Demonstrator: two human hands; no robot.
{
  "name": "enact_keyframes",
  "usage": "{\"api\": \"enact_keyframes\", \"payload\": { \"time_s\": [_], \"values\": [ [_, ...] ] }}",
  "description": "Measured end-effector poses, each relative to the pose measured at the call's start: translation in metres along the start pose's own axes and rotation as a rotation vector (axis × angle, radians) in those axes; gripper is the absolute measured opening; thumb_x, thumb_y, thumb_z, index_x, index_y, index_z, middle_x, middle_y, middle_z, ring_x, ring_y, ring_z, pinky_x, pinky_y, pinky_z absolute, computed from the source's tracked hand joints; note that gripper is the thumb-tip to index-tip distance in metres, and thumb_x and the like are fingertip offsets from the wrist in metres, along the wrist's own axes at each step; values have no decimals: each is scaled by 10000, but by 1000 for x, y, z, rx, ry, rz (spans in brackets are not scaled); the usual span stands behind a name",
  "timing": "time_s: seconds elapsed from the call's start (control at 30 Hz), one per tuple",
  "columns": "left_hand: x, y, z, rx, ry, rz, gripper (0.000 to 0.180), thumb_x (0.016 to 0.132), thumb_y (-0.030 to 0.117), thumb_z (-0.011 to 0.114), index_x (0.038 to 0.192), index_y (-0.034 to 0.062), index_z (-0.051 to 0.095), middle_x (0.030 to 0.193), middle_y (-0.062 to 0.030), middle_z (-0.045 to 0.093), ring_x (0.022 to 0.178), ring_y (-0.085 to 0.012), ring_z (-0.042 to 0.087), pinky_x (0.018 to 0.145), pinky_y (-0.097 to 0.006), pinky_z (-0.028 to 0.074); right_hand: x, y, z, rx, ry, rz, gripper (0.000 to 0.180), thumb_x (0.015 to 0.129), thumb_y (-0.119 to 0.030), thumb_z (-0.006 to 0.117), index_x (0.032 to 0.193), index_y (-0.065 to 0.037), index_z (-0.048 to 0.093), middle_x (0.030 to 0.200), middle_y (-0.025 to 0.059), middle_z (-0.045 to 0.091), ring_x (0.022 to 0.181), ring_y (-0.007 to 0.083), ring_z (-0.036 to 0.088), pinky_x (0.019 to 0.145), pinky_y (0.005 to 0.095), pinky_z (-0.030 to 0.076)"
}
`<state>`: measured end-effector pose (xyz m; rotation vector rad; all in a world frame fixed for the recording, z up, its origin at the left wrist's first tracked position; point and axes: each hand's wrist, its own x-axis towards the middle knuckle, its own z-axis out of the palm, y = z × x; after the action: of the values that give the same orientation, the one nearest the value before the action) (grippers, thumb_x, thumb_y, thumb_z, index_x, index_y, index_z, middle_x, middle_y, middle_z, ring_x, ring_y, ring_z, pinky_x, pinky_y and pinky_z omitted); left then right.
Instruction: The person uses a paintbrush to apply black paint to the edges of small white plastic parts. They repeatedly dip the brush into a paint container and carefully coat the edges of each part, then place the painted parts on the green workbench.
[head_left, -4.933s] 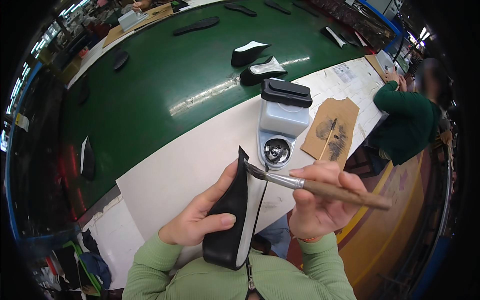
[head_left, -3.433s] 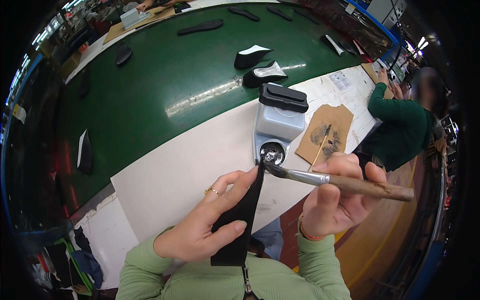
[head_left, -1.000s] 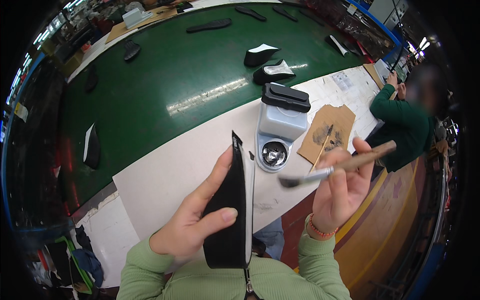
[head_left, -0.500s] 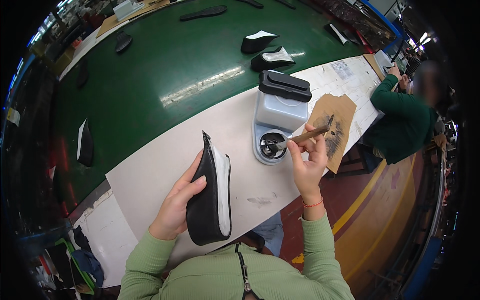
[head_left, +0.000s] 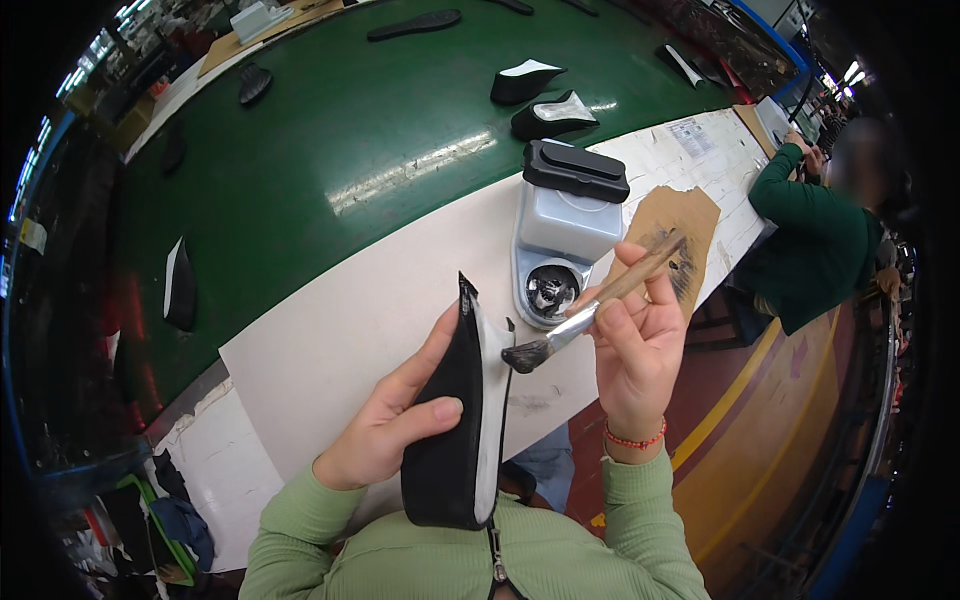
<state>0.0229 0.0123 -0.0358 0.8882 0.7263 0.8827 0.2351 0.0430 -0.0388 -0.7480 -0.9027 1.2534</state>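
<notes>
My left hand (head_left: 385,430) is wrapped round a black wedge shoe sole (head_left: 445,460), thumb across its near side. The sole stands with its thin tip pointing away from me, and its white face is turned to the right. Between the thumb and fingers of my right hand (head_left: 640,355) is a brush (head_left: 590,312) with a wooden handle and metal collar. Its dark, wet-looking bristles are right at the edge of the white face; I cannot tell whether they touch. Just beyond the brush is a round cup (head_left: 551,288) smeared with black, at the foot of a pale dispenser (head_left: 570,222).
A black lidded case (head_left: 577,170) lies on the dispenser. Stained brown cardboard (head_left: 690,215) is to its right on the white work surface (head_left: 330,350). Several soles, including a wedge sole (head_left: 555,116), lie on the green belt (head_left: 270,180). A person in a green sleeve (head_left: 820,220) works at the right.
My right hand has lifted the brush out of the cup and brought it left and nearer, beside the sole. My left hand has shifted the sole right and slightly nearer.
</notes>
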Motion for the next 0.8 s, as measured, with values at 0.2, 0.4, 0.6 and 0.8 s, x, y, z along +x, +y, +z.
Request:
{"api": "enact_keyframes", "payload": {
  "time_s": [0.2, 0.4, 0.6, 0.8],
  "values": [
    [-7, 10, 3, 58, -193, 29, 682, 852, 60, 478, 1419, 20, 102, 1450, -102, 227, 1322, -162, 229, 1066, -286, 156, -3, -10, 24, -216, 41, -185, 532, 810, -64, 609, 1252, 36, 329, 827, 156, 625, 763, 166, 598, 671, 239, 433],
    [-13, 9, 6, 96, -223, 47, 657, 848, 67, 499, 1411, 23, 163, 1454, -124, 212, 1344, -202, 192, 1078, -320, 134, -10, -14, 22, -294, -75, -612, 606, 776, 41, 629, 1249, 8, 252, 897, 201, 614, 832, 192, 596, 773, 271, 458],
    [-13, 8, 7, 245, -225, 138, 639, 846, 79, 497, 1405, 20, 193, 1445, -142, 214, 1343, -249, 185, 1082, -353, 120, -6, -25, 19, -463, -147, -790, 645, 752, 16, 665, 1247, -5, 253, 839, 211, 620, 713, 171, 567, 669, 259, 454],
    [-12, 7, 8, 375, -230, 266, 631, 844, 82, 495, 1404, 27, 208, 1431, -146, 235, 1321, -282, 203, 1070, -380, 143, 0, -32, 21, -576, -267, -888, 665, 713, 35, 692, 1234, 0, 282, 816, 217, 625, 634, 155, 554, 601, 259, 448]
  ]
}}
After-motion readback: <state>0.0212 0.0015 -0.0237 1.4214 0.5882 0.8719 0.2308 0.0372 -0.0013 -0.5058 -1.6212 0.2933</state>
